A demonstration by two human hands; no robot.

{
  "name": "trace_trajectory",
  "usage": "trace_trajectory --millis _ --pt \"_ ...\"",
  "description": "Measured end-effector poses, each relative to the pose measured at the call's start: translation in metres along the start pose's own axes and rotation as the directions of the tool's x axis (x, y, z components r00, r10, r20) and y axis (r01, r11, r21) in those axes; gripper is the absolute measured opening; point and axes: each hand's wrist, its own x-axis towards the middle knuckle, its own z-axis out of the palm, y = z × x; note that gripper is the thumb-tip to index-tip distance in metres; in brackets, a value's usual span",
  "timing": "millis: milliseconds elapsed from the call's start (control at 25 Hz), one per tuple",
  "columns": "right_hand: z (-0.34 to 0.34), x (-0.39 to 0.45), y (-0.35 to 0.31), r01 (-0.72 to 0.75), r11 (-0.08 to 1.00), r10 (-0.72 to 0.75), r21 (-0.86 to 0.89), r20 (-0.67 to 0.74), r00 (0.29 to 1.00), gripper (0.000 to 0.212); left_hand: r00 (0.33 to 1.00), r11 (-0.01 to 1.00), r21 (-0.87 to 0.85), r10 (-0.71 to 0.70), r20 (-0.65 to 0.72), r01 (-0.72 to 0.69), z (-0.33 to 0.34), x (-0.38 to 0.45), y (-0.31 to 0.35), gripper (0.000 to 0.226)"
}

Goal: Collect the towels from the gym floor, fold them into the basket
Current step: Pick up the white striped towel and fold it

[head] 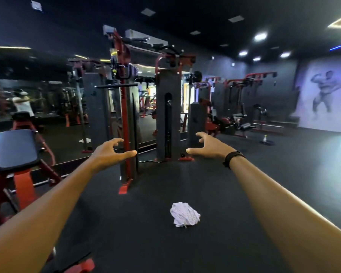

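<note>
A crumpled white cloth towel (185,214) lies on the dark rubber gym floor (244,194) between our outstretched forearms. Beyond it, our left hand (108,152) and right hand (210,145) hover apart, each grip released, fingers loosely spread, holding nothing. Farther off stands a red-and-black cable machine (166,115).

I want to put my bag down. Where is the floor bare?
Bare floor lies right of the crumpled towel, out toward the far wall. More lies between the towel and the cable machine. The left is crowded: a bench and red frames stand close together. Both hands hold nothing.
</note>
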Motion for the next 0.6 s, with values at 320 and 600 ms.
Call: trace_trajectory --millis 320,600 --pt "-0.065 0.050 0.127 -0.079 0.997 0.079 0.013 0.021 0.997 0.092 0.998 1.000 -0.007 0.011 0.066 -0.011 0.140 0.099 0.048 0.084" --pt "-0.068 0.124 0.219 -0.137 0.990 0.136 0.020 0.035 0.990 0.085 0.992 1.000 0.011 -0.003 0.130 0.002 0.224 0.181 0.049 0.082"
